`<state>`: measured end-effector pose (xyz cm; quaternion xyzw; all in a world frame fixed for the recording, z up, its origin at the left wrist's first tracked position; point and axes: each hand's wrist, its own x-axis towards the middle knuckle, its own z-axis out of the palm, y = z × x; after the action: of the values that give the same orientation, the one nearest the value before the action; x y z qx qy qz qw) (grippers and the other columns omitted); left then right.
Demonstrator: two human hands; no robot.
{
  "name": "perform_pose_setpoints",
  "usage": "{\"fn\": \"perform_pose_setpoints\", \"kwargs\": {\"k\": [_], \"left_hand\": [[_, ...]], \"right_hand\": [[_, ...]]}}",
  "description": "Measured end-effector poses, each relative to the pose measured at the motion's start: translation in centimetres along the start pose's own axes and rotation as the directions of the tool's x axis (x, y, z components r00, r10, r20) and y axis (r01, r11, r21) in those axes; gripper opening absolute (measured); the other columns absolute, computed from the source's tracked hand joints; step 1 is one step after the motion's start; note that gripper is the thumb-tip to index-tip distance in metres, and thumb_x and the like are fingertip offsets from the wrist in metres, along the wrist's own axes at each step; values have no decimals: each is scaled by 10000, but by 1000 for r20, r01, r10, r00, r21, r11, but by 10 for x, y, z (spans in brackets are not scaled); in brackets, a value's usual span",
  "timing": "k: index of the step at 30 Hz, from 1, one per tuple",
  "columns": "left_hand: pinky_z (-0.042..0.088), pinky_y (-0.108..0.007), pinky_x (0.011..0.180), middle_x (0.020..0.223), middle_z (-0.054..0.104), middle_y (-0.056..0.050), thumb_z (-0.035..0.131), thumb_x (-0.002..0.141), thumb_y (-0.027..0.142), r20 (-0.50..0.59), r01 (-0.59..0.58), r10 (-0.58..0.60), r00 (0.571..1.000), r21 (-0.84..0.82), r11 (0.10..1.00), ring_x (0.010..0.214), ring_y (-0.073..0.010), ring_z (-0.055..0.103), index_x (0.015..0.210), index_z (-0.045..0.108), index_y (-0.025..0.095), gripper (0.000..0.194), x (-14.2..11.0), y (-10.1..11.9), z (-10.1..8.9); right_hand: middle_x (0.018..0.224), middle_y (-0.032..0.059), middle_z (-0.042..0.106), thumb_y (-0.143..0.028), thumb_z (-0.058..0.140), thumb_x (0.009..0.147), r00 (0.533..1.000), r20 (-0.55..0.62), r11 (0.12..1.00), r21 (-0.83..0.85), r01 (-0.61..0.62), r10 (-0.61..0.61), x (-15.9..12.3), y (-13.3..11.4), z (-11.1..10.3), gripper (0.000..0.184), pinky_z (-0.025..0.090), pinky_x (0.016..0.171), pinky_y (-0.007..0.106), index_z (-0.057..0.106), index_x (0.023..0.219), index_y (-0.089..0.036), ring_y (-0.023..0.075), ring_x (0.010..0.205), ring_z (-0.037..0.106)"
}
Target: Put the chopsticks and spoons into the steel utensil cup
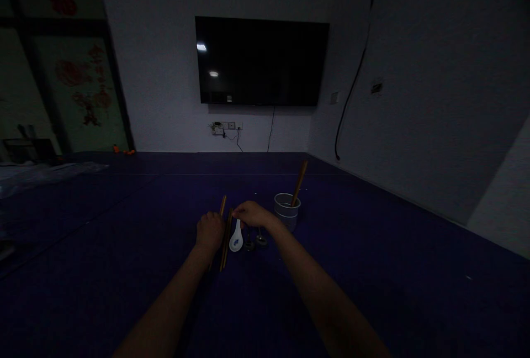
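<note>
On a dark blue mat, my left hand [209,230] is closed in a loose fist beside wooden chopsticks [226,236] that lie pointing away from me; one stick's tip shows just past its knuckles. My right hand [250,213] is closed in a pinch over the handle end of a white ceramic spoon with a blue pattern [236,240]. Two small metal spoons [255,240] lie just right of the white spoon, partly under my right wrist. A metal cup [286,210] stands to the right with a wooden stick [298,182] leaning in it.
The blue mat [372,269] covers the floor up to white walls. A dark television [260,61] hangs on the far wall above a power socket with cables [226,127]. Clear plastic sheeting [37,173] lies at the far left, by a decorated glass door.
</note>
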<state>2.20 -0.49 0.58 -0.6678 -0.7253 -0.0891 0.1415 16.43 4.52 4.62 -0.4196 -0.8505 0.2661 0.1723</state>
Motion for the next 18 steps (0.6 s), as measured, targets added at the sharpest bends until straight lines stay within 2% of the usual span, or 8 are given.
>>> {"fn": "perform_pose_setpoints", "kwargs": {"k": [6,11,15,18], "left_hand": [[420,-326,765,892,572,-134,319,899,222,-182,-115,94,979,-108,987,901,-230,537,965,571,105,286,0,11,-11],[405,-326,788,856,550,-100,360,890,215,-340,-217,148,929,-174,961,876,-213,518,914,556,124,217,1,20,-10],[404,-313,752,843,545,-83,341,901,234,-421,-292,175,890,-231,928,830,-193,514,880,541,143,221,-1,17,-9],[403,-302,739,830,553,-74,320,914,285,-457,-359,201,866,-289,887,811,-183,517,856,535,156,258,-5,12,-9]], "right_hand": [[519,-15,583,-390,434,895,992,-94,965,258,-53,80,3,-4,4,359,329,444,173,650,772,-131,78,448,473],[505,-32,527,-515,453,855,972,-210,885,465,2,108,7,-6,3,438,324,436,177,624,742,-128,73,434,445],[498,-34,502,-504,511,818,960,-277,874,477,98,44,6,-9,-1,428,345,491,190,623,671,-118,79,473,456],[485,-45,468,-488,499,822,958,-286,893,435,119,12,2,-14,-10,416,327,486,197,636,682,-121,81,467,434]]}}
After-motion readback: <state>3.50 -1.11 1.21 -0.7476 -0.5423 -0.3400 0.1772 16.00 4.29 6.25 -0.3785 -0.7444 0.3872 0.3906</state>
